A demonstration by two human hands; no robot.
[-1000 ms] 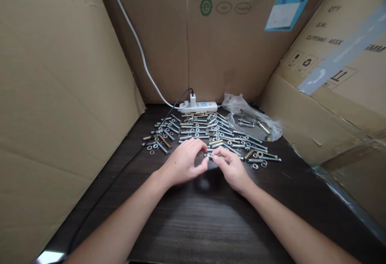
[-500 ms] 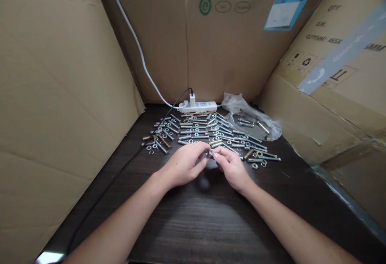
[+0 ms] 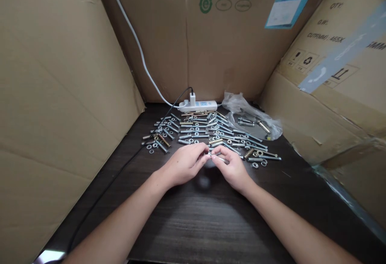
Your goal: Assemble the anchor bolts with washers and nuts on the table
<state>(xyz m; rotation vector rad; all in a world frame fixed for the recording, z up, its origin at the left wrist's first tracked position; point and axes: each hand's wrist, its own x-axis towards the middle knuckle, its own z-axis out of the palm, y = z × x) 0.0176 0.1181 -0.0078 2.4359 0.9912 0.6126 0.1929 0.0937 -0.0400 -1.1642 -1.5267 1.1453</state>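
My left hand (image 3: 189,161) is closed, its thumb and fingers pinching a small metal piece too small to name. Against it, my right hand (image 3: 232,167) is closed around a silvery metal part (image 3: 222,159) that shows between thumb and fingers. The fingertips of both hands meet at the front edge of the spread of hardware. Behind them lie many bolts (image 3: 200,137), sleeves, nuts and washers in rough rows on the dark table (image 3: 199,224). Near my right hand rest a brass-coloured sleeve (image 3: 249,154) and a nut (image 3: 255,165).
A white power strip (image 3: 198,106) with a plugged-in adapter stands at the back. A clear plastic bag (image 3: 273,129) lies at the back right near loose bolts. A black cable (image 3: 111,183) crosses the left side. Cardboard boxes (image 3: 163,47) wall the table on three sides.
The fingertips have come together, and a silvery part now shows lengthwise within my right hand. Both arms have barely moved.
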